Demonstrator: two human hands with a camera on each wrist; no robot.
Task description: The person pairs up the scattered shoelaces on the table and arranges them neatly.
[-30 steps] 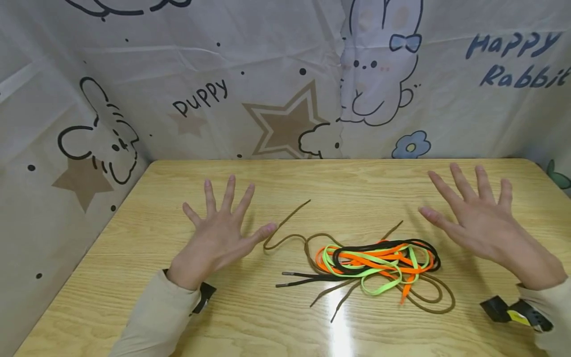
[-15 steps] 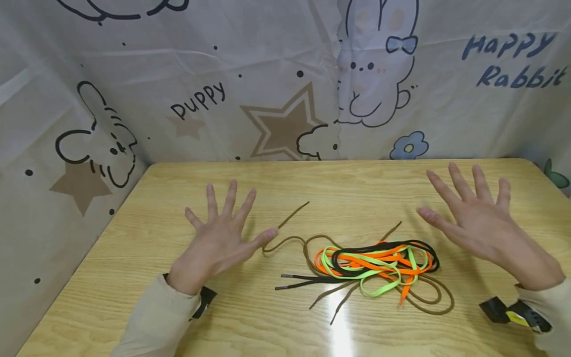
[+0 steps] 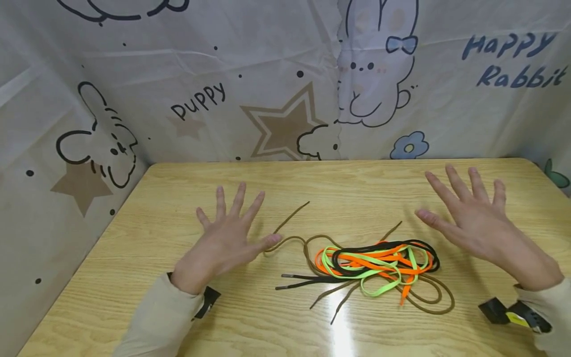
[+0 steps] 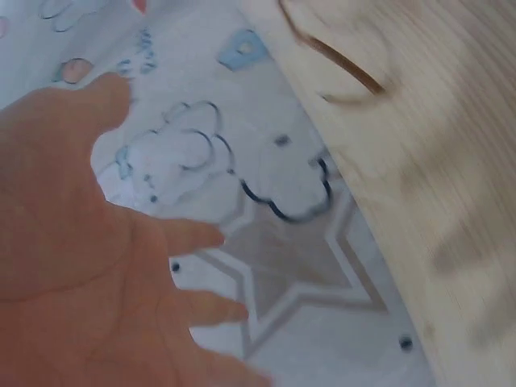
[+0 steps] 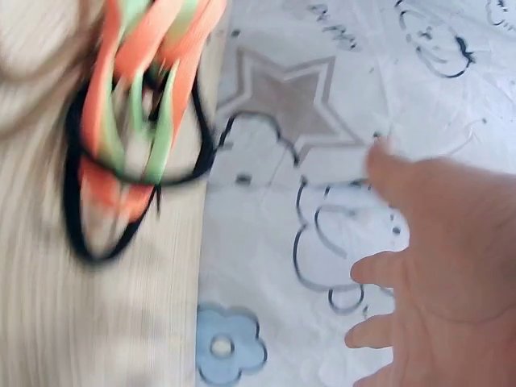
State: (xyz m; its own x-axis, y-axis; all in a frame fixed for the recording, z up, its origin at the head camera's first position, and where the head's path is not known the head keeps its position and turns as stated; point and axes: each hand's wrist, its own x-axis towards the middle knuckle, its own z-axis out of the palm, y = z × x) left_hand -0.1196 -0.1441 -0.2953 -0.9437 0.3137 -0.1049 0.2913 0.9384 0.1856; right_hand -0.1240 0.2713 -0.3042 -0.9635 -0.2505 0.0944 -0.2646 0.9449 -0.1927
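A tangled pile of shoelaces lies on the wooden table: a black shoelace, an orange shoelace, a green shoelace and brown shoelaces. One brown lace trails left from the pile toward the back. My left hand, fingers spread and palm down, hovers left of the pile, its thumb over part of that brown lace. To the right of the pile my right hand hovers with fingers spread. Neither hand holds anything. The right wrist view shows the orange, green and black laces apart from the hand.
The wooden table has a back edge against a pale printed cloth with cartoon animals, stars and words. The same cloth hangs on the left side. Dark straps sit at both wrists, below beige sleeves.
My left hand has moved a little to the right, and its thumb now overlaps the brown lace. The right hand has shifted slightly left. The shoelaces lie as before.
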